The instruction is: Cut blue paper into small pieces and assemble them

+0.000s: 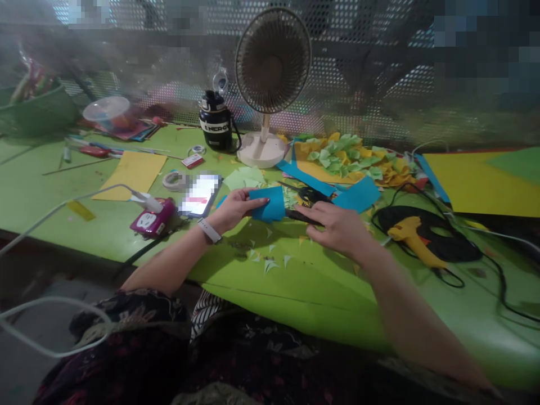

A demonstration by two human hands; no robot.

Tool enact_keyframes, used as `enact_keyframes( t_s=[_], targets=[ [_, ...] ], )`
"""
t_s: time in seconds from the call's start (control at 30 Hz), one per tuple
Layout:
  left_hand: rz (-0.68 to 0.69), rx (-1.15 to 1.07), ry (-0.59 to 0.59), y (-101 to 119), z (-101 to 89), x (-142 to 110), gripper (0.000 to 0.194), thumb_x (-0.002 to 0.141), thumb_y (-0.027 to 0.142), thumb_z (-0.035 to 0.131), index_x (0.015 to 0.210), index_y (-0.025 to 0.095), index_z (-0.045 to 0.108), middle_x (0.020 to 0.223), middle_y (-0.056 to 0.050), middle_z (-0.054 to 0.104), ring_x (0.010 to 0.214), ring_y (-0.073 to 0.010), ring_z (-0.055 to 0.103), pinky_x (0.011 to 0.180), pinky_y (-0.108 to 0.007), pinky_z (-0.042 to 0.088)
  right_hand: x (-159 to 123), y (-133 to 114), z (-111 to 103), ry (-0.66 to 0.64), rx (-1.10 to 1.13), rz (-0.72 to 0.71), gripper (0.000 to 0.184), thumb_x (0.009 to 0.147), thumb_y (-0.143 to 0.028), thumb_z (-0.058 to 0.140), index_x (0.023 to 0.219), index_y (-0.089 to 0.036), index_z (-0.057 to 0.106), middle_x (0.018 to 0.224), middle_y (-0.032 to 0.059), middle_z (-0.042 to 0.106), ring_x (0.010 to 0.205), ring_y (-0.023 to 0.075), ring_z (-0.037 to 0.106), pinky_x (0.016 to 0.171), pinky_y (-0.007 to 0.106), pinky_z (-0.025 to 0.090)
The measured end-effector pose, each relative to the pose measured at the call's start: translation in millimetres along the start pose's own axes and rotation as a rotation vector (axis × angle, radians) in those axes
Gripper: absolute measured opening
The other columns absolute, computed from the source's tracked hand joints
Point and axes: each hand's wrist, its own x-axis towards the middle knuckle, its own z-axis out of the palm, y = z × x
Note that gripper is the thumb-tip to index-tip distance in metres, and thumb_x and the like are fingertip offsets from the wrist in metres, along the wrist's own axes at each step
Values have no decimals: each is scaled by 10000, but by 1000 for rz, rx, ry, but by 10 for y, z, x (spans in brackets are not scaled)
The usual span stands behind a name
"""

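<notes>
Head view: left hand closed in a firm pinch on a piece of blue card, a pale smartwatch on the wrist. Right hand curled around black-handled scissors, partly hidden under the fingers, just beside the blue card and not clearly touching it. Another blue card piece just beyond the right hand, and a heap of green and yellow paper scraps farther beyond it. Small triangular paper offcuts on the green desk just below both hands. Yellow glue gun and its coiled black cord to the right of the right hand. Blurred phone just beyond the left hand, magenta power socket farther left.

Main risk: a nicked left finger, from scissor blades working close to the pinch, especially if the card slips or turns. Also a ragged or off-line cut from a slackened grip. Further risk: the right forearm catching the black cord and dragging the glue gun across the desk, possibly a burn if the gun is hot. Loose scraps and offcuts scattered by a careless sweep of either arm.
</notes>
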Motion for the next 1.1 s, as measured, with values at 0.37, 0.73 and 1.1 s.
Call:
enact_keyframes(
  t_s=[0.37, 0.73, 1.1],
  targets=[
    [24, -13, 9, -34, 9, 6, 327, 669, 279, 888, 915, 114, 750, 860, -76, 760, 673, -125, 683, 690, -275, 575, 7, -47, -8, -14, 48, 42, 526, 857, -239, 512, 1366, -226, 646, 1009, 78, 738, 728, 174, 618, 519, 258, 354],
    [36, -41, 31, -18, 41, -12, 380, 652, 309, 900, 923, 103, 732, 868, -79, 761, 687, -131, 698, 693, -275, 587, 10, -109, 65, 17, 52, 24, 505, 870, -246, 492, 1342, -201, 665, 1049, 88, 756, 799, 199, 666, 535, 269, 405],
    [35, -64, 55, -80, 135, -38, 370, 646, 300, 901, 916, 116, 725, 866, -56, 750, 678, -115, 671, 676, -261, 562, 8, -163, 205, 7, 40, 15, 458, 863, -242, 526, 1285, -194, 697, 1139, 95, 752, 886, 222, 695, 612, 280, 482]
  ],
)
